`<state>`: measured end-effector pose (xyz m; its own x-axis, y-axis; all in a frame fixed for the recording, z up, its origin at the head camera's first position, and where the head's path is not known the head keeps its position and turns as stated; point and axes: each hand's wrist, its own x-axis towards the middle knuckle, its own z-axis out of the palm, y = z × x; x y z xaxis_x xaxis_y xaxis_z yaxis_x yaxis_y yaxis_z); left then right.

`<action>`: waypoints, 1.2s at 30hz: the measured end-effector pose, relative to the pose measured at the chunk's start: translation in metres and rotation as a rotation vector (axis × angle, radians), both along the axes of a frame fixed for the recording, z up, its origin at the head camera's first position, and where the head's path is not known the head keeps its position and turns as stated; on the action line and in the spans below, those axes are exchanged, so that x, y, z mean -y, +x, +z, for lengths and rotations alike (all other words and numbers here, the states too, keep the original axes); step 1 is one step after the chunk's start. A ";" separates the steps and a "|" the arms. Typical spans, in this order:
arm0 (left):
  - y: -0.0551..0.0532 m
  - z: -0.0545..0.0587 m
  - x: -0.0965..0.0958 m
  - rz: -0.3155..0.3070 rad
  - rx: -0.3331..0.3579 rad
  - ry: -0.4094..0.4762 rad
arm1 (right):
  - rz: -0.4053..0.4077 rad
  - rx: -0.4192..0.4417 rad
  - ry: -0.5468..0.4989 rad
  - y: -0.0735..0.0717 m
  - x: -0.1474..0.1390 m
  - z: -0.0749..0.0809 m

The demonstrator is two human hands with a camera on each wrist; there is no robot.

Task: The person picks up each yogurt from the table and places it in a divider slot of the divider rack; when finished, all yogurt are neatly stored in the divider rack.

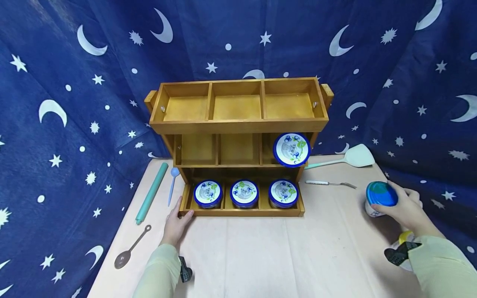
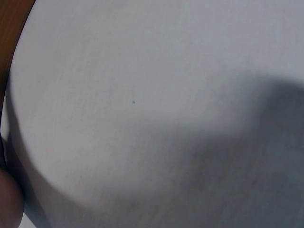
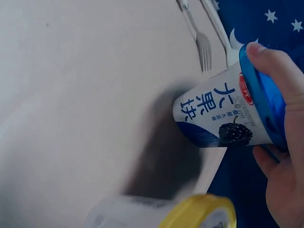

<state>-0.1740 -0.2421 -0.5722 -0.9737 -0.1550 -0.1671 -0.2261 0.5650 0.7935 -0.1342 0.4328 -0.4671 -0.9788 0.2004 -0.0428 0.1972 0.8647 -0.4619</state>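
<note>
A wooden three-tier rack (image 1: 238, 126) stands at the back of the table. My left hand (image 1: 175, 225) rests against its lower left front corner, fingers fairly straight along the side and thumb at the front. My right hand (image 1: 406, 207) grips a yogurt cup (image 3: 213, 109) by its blue foil lid (image 1: 381, 193). The cup is tilted above the table, with a blackberry printed on its side. Below it stands a second cup with a yellow rim (image 3: 199, 213), partly hidden by my right wrist. The left wrist view shows mostly tablecloth and a bit of finger.
Three blue-lidded tubs (image 1: 244, 193) fill the bottom tier; another tub (image 1: 292, 150) sits in the middle tier's right compartment. Left lie a green rod (image 1: 152, 193), a blue spoon (image 1: 173, 185) and a brown spoon (image 1: 130, 250). Right lie a fork (image 1: 331, 183) and a pale green spatula (image 1: 357, 157).
</note>
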 end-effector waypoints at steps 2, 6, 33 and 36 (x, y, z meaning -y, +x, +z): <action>0.000 0.001 0.000 0.002 0.000 0.004 | 0.007 -0.009 -0.003 -0.003 0.005 0.004; 0.000 0.002 0.000 -0.002 0.001 0.006 | 0.023 -0.029 -0.037 -0.009 0.016 0.012; 0.002 0.004 0.000 -0.013 -0.023 -0.011 | 0.211 -0.285 -0.079 -0.024 0.083 0.077; 0.003 0.005 0.000 -0.010 -0.019 -0.014 | 0.235 -0.289 -0.095 -0.024 0.092 0.084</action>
<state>-0.1714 -0.2424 -0.5677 -0.9781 -0.1476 -0.1465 -0.2055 0.5784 0.7895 -0.1584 0.3409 -0.3827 -0.9719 -0.0223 0.2343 -0.1514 0.8216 -0.5497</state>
